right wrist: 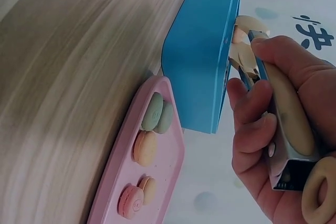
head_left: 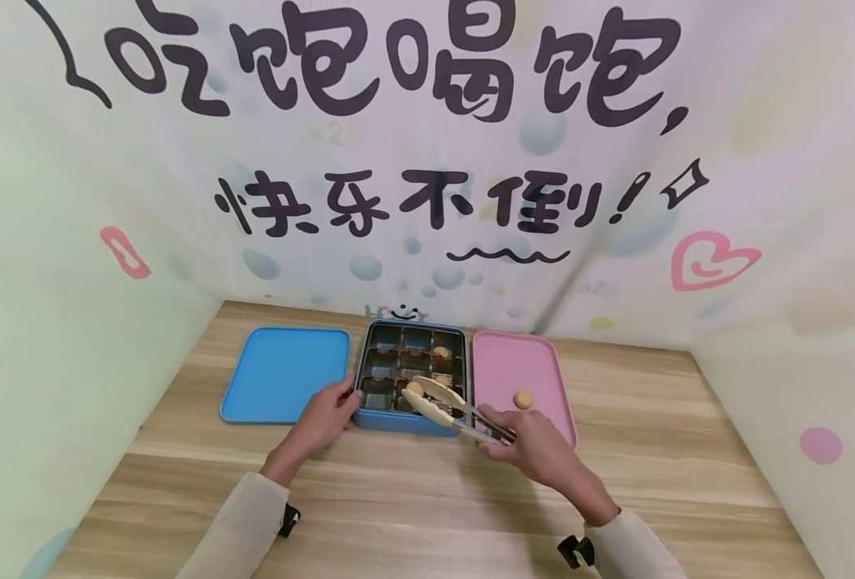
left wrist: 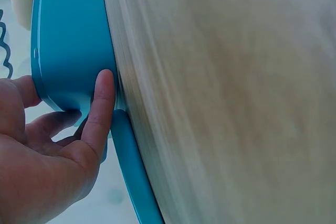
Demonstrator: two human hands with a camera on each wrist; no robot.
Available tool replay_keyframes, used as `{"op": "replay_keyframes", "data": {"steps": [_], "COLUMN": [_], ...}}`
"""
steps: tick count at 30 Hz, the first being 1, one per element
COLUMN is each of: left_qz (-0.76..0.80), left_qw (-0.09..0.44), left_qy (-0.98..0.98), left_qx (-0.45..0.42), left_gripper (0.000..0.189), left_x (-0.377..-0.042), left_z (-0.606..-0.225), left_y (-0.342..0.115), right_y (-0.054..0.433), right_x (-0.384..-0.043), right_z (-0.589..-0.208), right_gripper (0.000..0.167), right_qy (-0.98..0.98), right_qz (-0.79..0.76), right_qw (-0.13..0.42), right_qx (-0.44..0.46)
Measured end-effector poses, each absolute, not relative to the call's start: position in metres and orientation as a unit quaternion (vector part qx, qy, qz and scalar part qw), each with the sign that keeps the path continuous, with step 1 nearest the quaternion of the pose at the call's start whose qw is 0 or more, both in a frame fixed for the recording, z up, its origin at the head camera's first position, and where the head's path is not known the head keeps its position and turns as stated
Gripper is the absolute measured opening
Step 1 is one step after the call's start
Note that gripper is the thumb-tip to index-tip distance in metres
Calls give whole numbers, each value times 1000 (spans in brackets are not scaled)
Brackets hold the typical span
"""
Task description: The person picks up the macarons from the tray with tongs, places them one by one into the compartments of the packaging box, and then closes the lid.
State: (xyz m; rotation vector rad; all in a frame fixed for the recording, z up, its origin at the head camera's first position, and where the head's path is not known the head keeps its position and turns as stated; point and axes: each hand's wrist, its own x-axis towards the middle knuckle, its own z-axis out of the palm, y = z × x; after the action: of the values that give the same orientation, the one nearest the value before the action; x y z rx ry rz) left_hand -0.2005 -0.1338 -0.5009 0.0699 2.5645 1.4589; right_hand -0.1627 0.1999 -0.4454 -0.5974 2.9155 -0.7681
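Observation:
My right hand (head_left: 536, 450) grips metal tongs (right wrist: 286, 114) with cream tips. The tips pinch a tan macaron (head_left: 416, 388) over the front middle compartment of a blue box (head_left: 405, 422). Whether the macaron touches the bottom cannot be seen. My left hand (head_left: 326, 414) steadies the box at its front left corner. In the left wrist view its fingers (left wrist: 102, 108) touch the box wall, one at the rim and another low near the table. Inside the box's dark divided tray (head_left: 382, 363), macarons (head_left: 441, 352) sit in the right column, partly hidden by the tongs.
A blue lid (head_left: 289, 374) lies left of the box. On the right is a pink tray-like lid (head_left: 517, 358) bearing several macarons; the right wrist view shows green macarons (right wrist: 152, 111), tan macarons (right wrist: 145, 148) and a pink macaron (right wrist: 130, 201). Printed curtain walls (head_left: 413, 145) surround the wooden table (head_left: 398, 515).

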Motion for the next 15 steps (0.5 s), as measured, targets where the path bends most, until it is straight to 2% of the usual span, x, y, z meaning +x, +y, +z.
{"op": "replay_keyframes", "data": {"steps": [15], "left_qz": [495], "left_qw": [86], "left_qy": [865], "left_qx": [21], "left_gripper": [56], "left_x": [-195], "left_z": [-498], "left_y": [-131], "right_y": [206], "right_x": [-156], "right_z": [-446], "right_gripper": [56], "right_qy": [947], "right_qz": [-263], "right_qw": [6], "right_qx": [-182]}}
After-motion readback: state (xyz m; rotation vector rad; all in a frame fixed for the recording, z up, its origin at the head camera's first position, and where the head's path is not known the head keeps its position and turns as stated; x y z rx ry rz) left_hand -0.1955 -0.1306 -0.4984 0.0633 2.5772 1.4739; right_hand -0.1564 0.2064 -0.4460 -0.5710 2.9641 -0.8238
